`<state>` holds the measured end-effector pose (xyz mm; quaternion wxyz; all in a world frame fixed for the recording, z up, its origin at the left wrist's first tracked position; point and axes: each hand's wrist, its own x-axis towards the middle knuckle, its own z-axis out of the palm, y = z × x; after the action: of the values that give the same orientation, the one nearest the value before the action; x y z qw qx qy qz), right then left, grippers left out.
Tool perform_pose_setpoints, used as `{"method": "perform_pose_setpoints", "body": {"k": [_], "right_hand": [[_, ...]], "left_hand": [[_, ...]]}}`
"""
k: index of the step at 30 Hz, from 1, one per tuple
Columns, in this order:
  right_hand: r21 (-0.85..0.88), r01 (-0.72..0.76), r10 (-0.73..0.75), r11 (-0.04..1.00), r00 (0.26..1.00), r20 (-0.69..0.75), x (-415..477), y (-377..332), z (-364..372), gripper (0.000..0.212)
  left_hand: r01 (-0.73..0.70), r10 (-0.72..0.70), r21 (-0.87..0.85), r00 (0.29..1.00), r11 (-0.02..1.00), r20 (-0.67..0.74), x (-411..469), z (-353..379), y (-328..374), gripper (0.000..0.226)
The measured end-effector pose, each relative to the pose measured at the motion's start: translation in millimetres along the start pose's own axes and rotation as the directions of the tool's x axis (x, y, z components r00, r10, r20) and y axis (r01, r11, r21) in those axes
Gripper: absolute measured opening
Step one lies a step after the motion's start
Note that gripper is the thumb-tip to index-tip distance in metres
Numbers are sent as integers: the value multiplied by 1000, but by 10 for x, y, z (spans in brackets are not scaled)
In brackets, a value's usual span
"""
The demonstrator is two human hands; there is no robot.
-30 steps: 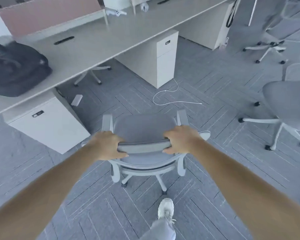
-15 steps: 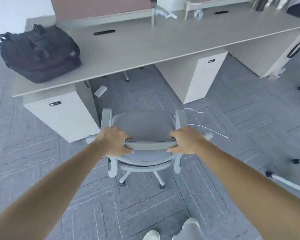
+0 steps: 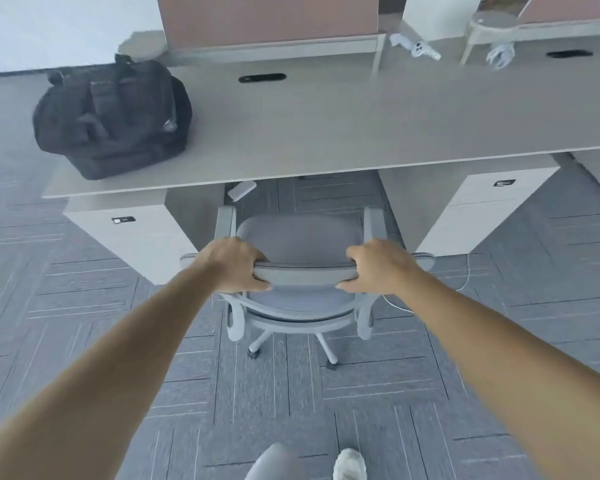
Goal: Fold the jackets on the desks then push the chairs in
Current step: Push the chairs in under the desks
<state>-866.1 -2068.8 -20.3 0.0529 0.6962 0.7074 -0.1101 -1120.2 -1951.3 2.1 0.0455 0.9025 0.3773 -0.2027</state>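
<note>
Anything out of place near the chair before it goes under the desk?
A loose white cable lies on the carpet just right of the chair, near its base; a caster might snag it. A black backpack sits on the desk's left end.

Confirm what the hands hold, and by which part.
The grey chair, by the top edge of its backrest: left hand at its left end, right hand at its right end.

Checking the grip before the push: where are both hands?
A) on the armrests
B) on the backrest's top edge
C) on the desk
B: the left hand and right hand curl round the top edge of the backrest of the office chair, one at each end.
</note>
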Motion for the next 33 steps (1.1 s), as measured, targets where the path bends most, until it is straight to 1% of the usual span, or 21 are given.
{"method": "perform_pose_setpoints", "body": {"k": [3, 7, 11, 13, 15, 19, 22, 27, 30, 33], "right_hand": [[-25, 3, -3, 1000, 1000, -1, 481, 433, -100, 51], [-66, -19, 19, 998, 1000, 9, 1088, 897, -221, 50], [-54, -73, 72, 996, 997, -14, 1698, 1220, -408, 51], [-69, -81, 82, 994, 996, 15, 1997, 1326, -508, 52], [-85, -75, 76, 994, 997, 11, 2269, 1449, -545, 53], [-79, -80, 82, 994, 997, 15, 2812, 1760, -675, 53], [-111, -42, 48, 993, 998, 49, 3108, 2008, -760, 50], [-146, 29, -15, 989, 995, 94, 3269, 2287, -658, 48], [-105, 13, -1, 994, 994, 109, 3275, 2273, -706, 47], [-88, -47, 56, 995, 993, 107, 3145, 2156, -761, 47]], "left_hand": [[15, -15, 1, 1000, 1000, -7, 522, -187, -21, 55], [1, -1, 11, 1000, 1000, -29, 1250, -344, -165, 57], [-20, 25, 71, 998, 997, -65, 1953, -579, -435, 54], [-15, 17, 41, 998, 999, -62, 2261, -665, -598, 56], [-16, 17, 6, 998, 1000, -64, 2533, -714, -714, 56], [-6, 11, 35, 990, 999, -142, 3016, -947, -866, 55], [10, -4, 38, 989, 999, -147, 3259, -1042, -851, 52], [-12, 13, 12, 991, 1000, -135, 3453, -1036, -799, 47], [-27, 27, 0, 993, 1000, -114, 3457, -1102, -804, 45], [-19, 17, -39, 997, 999, -73, 3356, -1142, -733, 42]]}}
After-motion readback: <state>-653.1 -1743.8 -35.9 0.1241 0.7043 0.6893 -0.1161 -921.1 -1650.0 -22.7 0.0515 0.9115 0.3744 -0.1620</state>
